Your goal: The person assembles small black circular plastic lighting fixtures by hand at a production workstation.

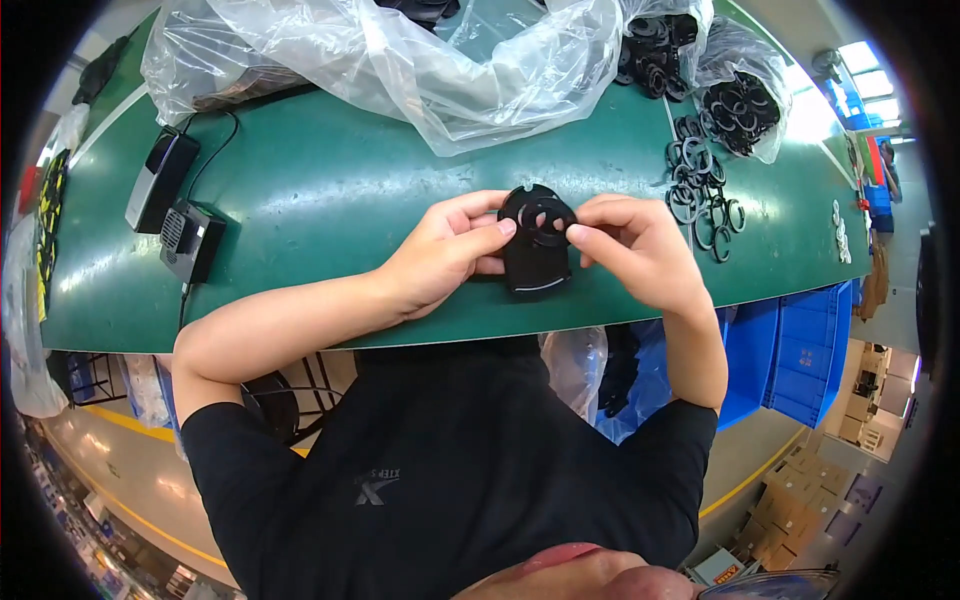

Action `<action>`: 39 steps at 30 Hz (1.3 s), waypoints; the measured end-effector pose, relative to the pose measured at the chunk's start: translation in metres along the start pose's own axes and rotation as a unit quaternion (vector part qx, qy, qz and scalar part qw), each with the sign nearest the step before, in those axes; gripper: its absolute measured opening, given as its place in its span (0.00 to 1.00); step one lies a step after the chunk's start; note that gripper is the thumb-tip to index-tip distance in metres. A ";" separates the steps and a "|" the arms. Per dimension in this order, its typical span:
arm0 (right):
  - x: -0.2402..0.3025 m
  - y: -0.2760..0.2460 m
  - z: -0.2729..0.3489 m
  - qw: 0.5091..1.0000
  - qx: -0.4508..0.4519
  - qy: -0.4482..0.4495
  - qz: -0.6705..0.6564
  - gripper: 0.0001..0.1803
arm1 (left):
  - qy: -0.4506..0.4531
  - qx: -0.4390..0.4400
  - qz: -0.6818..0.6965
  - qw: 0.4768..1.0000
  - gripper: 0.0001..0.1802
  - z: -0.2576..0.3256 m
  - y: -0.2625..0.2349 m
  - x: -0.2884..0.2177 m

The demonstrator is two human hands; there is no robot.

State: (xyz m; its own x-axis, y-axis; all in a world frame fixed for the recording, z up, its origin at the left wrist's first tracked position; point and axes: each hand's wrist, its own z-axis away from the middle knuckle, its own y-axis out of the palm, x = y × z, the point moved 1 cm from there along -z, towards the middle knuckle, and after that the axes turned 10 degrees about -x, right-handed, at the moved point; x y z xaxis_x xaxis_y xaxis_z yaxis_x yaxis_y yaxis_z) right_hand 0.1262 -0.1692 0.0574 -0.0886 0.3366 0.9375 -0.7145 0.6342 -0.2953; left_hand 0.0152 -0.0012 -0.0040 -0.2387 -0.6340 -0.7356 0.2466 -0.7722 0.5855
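Over the near middle of the green table, my left hand (458, 245) grips a flat black plastic part (537, 268) by its left edge, thumb on top. This part is rounded at the far end and straight at the near end. Against its upper face lies a black ring (545, 222), with lighter spots showing through the openings there. My right hand (640, 245) pinches the ring's right edge between thumb and fingers. Whether the ring is seated or only resting on the part, I cannot tell.
Several loose black rings (705, 190) lie on the table (390, 190) to the right, below clear bags of black parts (742, 108). A large clear plastic bag (420, 70) spreads across the back. Two small black-and-grey devices (190, 240) with cables sit left. Blue bins (790, 355) stand below the right edge.
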 end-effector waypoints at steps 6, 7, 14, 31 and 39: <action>-0.012 0.012 -0.005 0.995 -0.064 -0.044 0.058 0.10 | 0.008 0.011 -0.017 1.000 0.17 0.002 0.000 0.001; -0.010 0.013 -0.004 0.989 -0.085 -0.085 0.090 0.10 | 0.007 0.007 -0.018 1.000 0.17 0.002 -0.001 0.002; -0.022 0.018 -0.003 0.991 -0.102 -0.035 -0.075 0.15 | 0.015 0.016 -0.048 0.999 0.18 0.002 0.003 0.001; -0.033 0.017 -0.002 0.996 -0.040 -0.015 -0.072 0.14 | 0.007 -0.037 -0.176 0.984 0.18 0.008 0.001 0.001; -0.034 0.016 -0.002 0.993 -0.071 0.008 -0.093 0.11 | 0.013 0.015 -0.105 0.994 0.19 0.004 0.007 0.000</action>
State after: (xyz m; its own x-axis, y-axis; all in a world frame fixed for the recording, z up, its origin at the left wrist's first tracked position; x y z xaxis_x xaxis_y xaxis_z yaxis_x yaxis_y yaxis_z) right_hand 0.1194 -0.1694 0.0204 0.0476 0.2138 0.9757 -0.6130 0.7775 -0.1405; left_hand 0.0129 -0.0068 0.0022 -0.2569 -0.4576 -0.8513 0.1661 -0.8886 0.4275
